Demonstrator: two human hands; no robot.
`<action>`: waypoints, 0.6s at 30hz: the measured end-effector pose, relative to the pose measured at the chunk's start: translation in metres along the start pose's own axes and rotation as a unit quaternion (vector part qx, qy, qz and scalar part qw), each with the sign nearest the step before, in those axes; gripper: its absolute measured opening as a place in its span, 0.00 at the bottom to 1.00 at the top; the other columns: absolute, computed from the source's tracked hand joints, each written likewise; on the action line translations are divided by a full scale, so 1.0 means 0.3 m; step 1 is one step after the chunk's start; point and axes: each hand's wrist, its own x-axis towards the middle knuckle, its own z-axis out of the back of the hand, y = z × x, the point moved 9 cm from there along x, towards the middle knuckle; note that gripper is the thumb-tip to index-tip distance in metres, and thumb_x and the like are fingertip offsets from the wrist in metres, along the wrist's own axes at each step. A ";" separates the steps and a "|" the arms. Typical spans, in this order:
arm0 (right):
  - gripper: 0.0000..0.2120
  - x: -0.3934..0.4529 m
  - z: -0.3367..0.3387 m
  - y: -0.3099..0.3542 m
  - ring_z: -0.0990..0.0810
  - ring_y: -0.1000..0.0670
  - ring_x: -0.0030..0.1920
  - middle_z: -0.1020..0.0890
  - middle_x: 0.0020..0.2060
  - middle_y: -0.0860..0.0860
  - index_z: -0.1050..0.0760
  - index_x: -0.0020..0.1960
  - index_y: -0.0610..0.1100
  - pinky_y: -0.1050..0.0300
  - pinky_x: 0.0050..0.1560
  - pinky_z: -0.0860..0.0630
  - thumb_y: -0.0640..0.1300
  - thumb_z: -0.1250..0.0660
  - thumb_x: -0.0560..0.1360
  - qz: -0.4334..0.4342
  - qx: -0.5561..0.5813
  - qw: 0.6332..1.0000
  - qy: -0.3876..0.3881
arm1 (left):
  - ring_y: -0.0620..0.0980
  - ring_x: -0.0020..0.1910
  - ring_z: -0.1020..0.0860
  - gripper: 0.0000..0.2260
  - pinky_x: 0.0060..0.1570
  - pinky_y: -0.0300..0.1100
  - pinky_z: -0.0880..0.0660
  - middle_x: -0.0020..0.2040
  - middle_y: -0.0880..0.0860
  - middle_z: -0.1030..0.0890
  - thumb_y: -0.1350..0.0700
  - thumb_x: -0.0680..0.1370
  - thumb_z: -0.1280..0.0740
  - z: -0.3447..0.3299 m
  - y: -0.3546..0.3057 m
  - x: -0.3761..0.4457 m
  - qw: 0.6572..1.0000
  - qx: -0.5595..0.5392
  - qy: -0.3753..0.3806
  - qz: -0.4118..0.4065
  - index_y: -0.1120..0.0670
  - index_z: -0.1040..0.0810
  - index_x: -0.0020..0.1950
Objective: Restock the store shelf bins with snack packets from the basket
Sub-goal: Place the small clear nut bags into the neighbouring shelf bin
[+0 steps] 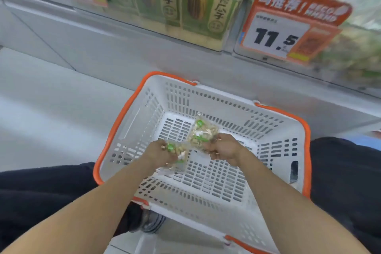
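Left hand [159, 153] grips near snack packet [178, 155]; right hand [224, 149] grips far packets [203, 132]. Both inside basket [274, 148], likely gathering for shelf bins [185, 6].

Bright even light, soft shadows; blurred shelf labels [288, 33], wide-angle edge bending

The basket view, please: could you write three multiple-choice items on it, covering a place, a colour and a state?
1. Where are both hands?
A. inside the basket
B. on the shelf
C. on the floor

2. What colour is the basket rim?
A. blue
B. orange
C. black

3. What is the left hand doing?
A. hanging idle
B. pointing at the price tag
C. gripping a snack packet

Key: 1 A, the left hand and right hand are down within the basket walls; 2 B, orange edging rings the white body; 3 C, its fingers curl round a snack packet.
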 end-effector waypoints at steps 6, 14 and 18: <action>0.13 -0.327 0.003 0.291 0.16 0.50 0.42 0.14 0.40 0.51 0.25 0.50 0.46 0.56 0.43 0.20 0.31 0.27 0.73 0.148 -0.168 0.974 0.048 | 0.54 0.49 0.17 0.31 0.45 0.43 0.19 0.57 0.62 0.18 0.66 0.66 0.21 0.097 -0.314 -0.219 0.990 -0.009 0.050 -0.133 0.62 0.28 0.66; 0.14 -0.899 0.058 0.635 0.18 0.57 0.37 0.17 0.36 0.56 0.26 0.46 0.51 0.55 0.40 0.21 0.40 0.22 0.71 0.287 -0.449 0.846 0.020 | 0.51 0.45 0.19 0.20 0.49 0.43 0.22 0.44 0.58 0.19 0.66 0.70 0.23 0.088 -0.801 -0.694 0.919 0.142 0.162 -0.330 0.62 0.25 0.59; 0.17 -1.121 0.221 0.813 0.20 0.54 0.35 0.20 0.36 0.54 0.28 0.47 0.44 0.54 0.41 0.22 0.44 0.20 0.69 0.397 -0.413 0.811 -0.120 | 0.59 0.53 0.17 0.16 0.57 0.47 0.21 0.52 0.61 0.16 0.66 0.73 0.27 0.093 -1.061 -0.914 0.875 0.115 0.107 -0.458 0.59 0.24 0.59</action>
